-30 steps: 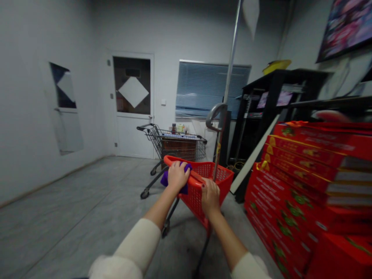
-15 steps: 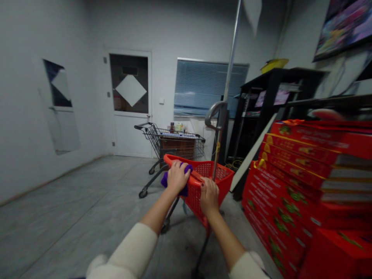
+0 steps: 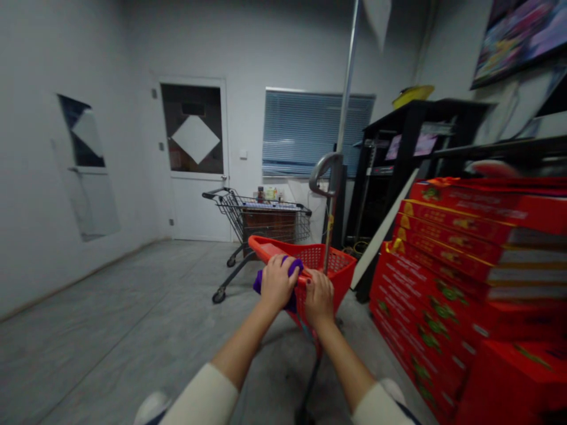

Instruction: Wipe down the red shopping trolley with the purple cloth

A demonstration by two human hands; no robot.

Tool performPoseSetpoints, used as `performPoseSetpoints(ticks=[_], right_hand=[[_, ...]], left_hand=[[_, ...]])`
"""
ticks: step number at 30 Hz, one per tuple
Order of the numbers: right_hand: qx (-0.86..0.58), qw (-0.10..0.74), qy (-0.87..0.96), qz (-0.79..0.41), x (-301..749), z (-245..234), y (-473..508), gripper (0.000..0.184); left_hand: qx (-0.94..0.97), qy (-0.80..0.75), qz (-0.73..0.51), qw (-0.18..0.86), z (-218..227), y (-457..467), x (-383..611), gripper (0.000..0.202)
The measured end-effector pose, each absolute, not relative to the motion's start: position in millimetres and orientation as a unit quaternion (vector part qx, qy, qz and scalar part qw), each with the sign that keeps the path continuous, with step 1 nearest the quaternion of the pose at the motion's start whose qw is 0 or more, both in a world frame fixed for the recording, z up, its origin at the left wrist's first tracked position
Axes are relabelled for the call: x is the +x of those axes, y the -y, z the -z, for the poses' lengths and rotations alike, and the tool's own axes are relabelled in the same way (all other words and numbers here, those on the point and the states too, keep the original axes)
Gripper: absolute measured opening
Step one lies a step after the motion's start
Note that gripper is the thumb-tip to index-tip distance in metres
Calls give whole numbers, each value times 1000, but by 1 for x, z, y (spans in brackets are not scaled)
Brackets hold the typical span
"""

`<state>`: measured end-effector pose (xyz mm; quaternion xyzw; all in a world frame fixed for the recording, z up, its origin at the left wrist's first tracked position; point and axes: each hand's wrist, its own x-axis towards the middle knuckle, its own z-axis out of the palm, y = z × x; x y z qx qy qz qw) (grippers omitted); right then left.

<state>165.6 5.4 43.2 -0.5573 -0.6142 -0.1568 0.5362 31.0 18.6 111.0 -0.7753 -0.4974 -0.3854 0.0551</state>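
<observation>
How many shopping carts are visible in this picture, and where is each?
2. The red cart is nearest, with the left hand and right hand at its near end; the dark wire cart stands beyond it, toward the far wall.

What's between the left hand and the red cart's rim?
The head view shows a purple cloth, bunched between the left hand and the red cart's rim.

The left hand [image 3: 279, 282] holds a purple cloth [image 3: 258, 283] against a red cart [image 3: 343, 273]; the right hand [image 3: 319, 296] grips its edge alongside. A brown box [image 3: 269, 225] stands in or behind a metal cart [image 3: 231, 208], unclear which.
</observation>
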Motion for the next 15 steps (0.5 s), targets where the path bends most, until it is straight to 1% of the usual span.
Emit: performPoseSetpoints(ticks=[4, 7, 11, 15], right_hand=[[-577, 541, 588, 172, 157, -42, -5, 55], [-584, 553, 562, 192, 147, -38, -10, 56], [-565, 574, 560, 197, 132, -35, -15, 54], [-528, 597, 579, 171, 127, -34, -3, 51]], left_hand=[[-761, 549, 340, 66, -129, -50, 16, 35], [-759, 562, 322, 69, -136, -56, 12, 35], [-775, 548, 307, 72, -133, -31, 19, 34], [-800, 506, 313, 72, -128, -7, 21, 34]])
